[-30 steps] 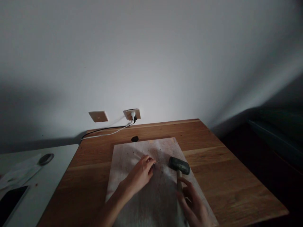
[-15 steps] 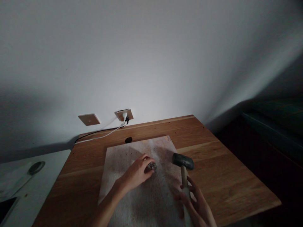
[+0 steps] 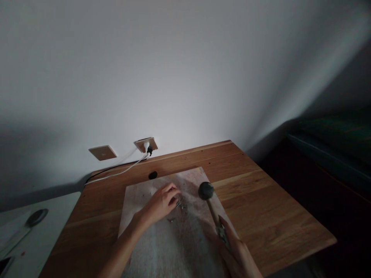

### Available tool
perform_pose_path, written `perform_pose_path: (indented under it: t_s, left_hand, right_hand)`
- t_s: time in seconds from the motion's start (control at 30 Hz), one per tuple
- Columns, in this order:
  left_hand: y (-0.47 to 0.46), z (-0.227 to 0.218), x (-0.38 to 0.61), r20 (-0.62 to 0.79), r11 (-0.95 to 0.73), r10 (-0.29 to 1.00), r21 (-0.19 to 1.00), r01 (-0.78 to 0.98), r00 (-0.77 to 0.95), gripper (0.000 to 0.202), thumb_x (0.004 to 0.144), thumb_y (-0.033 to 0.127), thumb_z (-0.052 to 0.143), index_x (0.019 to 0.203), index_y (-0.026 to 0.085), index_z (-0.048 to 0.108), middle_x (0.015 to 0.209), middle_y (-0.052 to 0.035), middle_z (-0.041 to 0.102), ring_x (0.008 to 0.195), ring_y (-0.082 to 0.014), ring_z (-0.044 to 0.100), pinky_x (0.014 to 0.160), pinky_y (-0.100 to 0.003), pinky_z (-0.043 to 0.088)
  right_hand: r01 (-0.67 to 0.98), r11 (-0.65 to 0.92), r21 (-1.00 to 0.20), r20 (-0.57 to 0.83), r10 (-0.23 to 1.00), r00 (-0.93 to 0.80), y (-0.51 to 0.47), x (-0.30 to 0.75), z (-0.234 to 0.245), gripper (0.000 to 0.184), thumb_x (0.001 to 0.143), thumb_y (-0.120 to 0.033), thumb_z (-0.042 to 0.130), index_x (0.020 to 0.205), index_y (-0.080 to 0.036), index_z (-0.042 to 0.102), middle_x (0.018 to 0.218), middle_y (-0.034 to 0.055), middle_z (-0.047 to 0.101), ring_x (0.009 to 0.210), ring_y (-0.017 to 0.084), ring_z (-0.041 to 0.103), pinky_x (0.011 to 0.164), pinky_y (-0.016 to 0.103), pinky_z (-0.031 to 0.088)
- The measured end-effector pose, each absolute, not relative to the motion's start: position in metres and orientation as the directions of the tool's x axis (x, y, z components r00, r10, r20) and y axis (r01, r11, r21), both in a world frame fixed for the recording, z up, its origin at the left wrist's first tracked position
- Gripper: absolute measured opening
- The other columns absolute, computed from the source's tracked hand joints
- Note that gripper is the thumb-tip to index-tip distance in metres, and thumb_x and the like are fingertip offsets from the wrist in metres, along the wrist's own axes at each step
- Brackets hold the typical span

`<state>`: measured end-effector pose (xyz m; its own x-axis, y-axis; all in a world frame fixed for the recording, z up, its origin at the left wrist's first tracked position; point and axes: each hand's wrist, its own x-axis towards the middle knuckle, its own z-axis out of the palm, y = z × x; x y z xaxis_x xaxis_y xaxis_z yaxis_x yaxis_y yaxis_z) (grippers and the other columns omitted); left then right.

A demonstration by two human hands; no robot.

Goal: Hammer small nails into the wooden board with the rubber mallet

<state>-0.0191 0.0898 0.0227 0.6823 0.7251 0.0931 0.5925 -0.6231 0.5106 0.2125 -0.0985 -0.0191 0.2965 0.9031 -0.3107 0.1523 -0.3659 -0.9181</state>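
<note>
My right hand [image 3: 236, 247] is closed round the handle of a rubber mallet [image 3: 206, 190], its dark head raised at the right side of a worn, pale board [image 3: 156, 247]. Over the middle of that board is my left hand [image 3: 160, 201], fingers bent and the thumb apart from the forefinger, with nothing visible between them. Beside its fingertips lie small shiny metal pieces [image 3: 182, 206], perhaps screws or nails, too small to tell. Another metal piece [image 3: 171, 220] rests below the hand. Small dark dots, perhaps holes or nail heads, mark the board's far part.
Under the board is a wooden tabletop [image 3: 261, 208] with a round cable hole [image 3: 152, 175] near the wall. A white cable [image 3: 116, 174] and a black one run from a wall socket [image 3: 145, 144]. At the left, a white surface [image 3: 49, 227] bears a dark round object [image 3: 36, 218].
The shiny clump in my left hand has gone from its fingers, and loose metal pieces now show on the board. The mallet has swung left, its round face turned towards me.
</note>
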Motion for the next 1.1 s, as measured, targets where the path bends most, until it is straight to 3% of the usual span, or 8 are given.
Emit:
perform_pose_path:
  t_s: [0.1, 0.17, 0.33, 0.47, 0.57, 0.73, 0.87, 1.1]
  left_hand:
    - [0.091, 0.026, -0.009, 0.089, -0.635, 0.718, 0.490, 0.597, 0.690, 0.017, 0.094, 0.016, 0.066, 0.111, 0.021, 0.070, 0.109, -0.0049, 0.066, 0.100, -0.0203, 0.066, 0.091, -0.030, 0.051]
    - [0.091, 0.027, -0.002, 0.063, -0.632, 0.713, 0.489, 0.601, 0.698, 0.010, 0.093, 0.017, 0.068, 0.103, 0.020, 0.071, 0.102, -0.0036, 0.066, 0.093, -0.0189, 0.065, 0.086, -0.028, 0.050]
    - [0.094, 0.034, 0.012, -0.020, -0.681, 0.654, 0.419, 0.600, 0.756, 0.013, 0.089, 0.009, 0.063, 0.082, 0.019, 0.068, 0.091, -0.0020, 0.066, 0.084, -0.0168, 0.063, 0.077, -0.027, 0.045]
    - [0.091, 0.040, 0.016, -0.061, -0.729, 0.590, 0.389, 0.563, 0.805, 0.014, 0.084, 0.008, 0.062, 0.085, 0.020, 0.068, 0.091, -0.0015, 0.067, 0.085, -0.0173, 0.063, 0.078, -0.027, 0.043]
    - [0.087, 0.042, 0.019, -0.099, -0.721, 0.580, 0.398, 0.567, 0.808, 0.015, 0.080, 0.008, 0.062, 0.087, 0.021, 0.066, 0.094, -0.0017, 0.068, 0.087, -0.0181, 0.064, 0.077, -0.027, 0.043]
    - [0.084, 0.039, 0.020, -0.142, -0.698, 0.581, 0.420, 0.580, 0.801, 0.017, 0.075, 0.008, 0.062, 0.087, 0.020, 0.062, 0.094, -0.0024, 0.068, 0.088, -0.0197, 0.064, 0.075, -0.028, 0.043]
    - [0.084, 0.038, 0.019, -0.151, -0.679, 0.583, 0.450, 0.580, 0.799, 0.018, 0.075, 0.008, 0.061, 0.088, 0.020, 0.063, 0.096, -0.0035, 0.069, 0.089, -0.0207, 0.065, 0.076, -0.028, 0.043]
    - [0.090, 0.035, 0.012, -0.031, -0.620, 0.601, 0.613, 0.490, 0.798, 0.022, 0.075, 0.001, 0.056, 0.084, 0.019, 0.065, 0.094, -0.0033, 0.067, 0.087, -0.0184, 0.064, 0.077, -0.026, 0.044]
  right_hand:
    - [0.354, -0.376, -0.856, -0.323, 0.925, 0.201, -0.090, 0.221, -0.023, 0.073, 0.099, -0.054, 0.044, 0.159, -0.012, 0.041, 0.062, 0.0029, 0.071, 0.043, 0.022, 0.065, 0.043, 0.027, 0.051]
    - [0.406, -0.390, -0.827, -0.337, 0.920, 0.199, -0.087, 0.229, -0.026, 0.074, 0.098, -0.050, 0.044, 0.160, -0.011, 0.039, 0.063, 0.0049, 0.072, 0.041, 0.023, 0.065, 0.039, 0.027, 0.048]
    - [0.475, -0.326, -0.817, -0.260, 0.945, 0.200, -0.086, 0.242, -0.031, 0.068, 0.094, -0.050, 0.047, 0.152, -0.014, 0.051, 0.074, 0.0098, 0.078, 0.056, 0.029, 0.074, 0.054, 0.032, 0.055]
    - [0.531, -0.216, -0.819, -0.107, 0.968, 0.229, -0.088, 0.238, -0.029, 0.059, 0.095, -0.051, 0.045, 0.141, -0.017, 0.062, 0.085, 0.0120, 0.080, 0.080, 0.031, 0.080, 0.072, 0.033, 0.059]
    - [0.531, -0.223, -0.818, -0.091, 0.960, 0.264, -0.089, 0.233, -0.025, 0.054, 0.096, -0.051, 0.045, 0.132, -0.016, 0.066, 0.094, 0.0143, 0.081, 0.090, 0.031, 0.080, 0.078, 0.033, 0.058]
    - [0.560, -0.271, -0.783, -0.177, 0.960, 0.218, -0.086, 0.235, -0.016, 0.057, 0.101, -0.051, 0.036, 0.134, -0.014, 0.063, 0.084, 0.0122, 0.079, 0.071, 0.028, 0.078, 0.067, 0.031, 0.054]
    - [0.557, -0.310, -0.771, -0.272, 0.950, 0.153, -0.079, 0.243, -0.004, 0.057, 0.104, -0.053, 0.035, 0.141, -0.017, 0.058, 0.067, 0.0033, 0.073, 0.048, 0.023, 0.069, 0.056, 0.029, 0.051]
    - [0.553, -0.237, -0.799, -0.122, 0.964, 0.236, -0.068, 0.238, 0.017, 0.059, 0.105, -0.059, 0.035, 0.135, -0.017, 0.063, 0.081, 0.0088, 0.077, 0.070, 0.025, 0.075, 0.066, 0.028, 0.053]
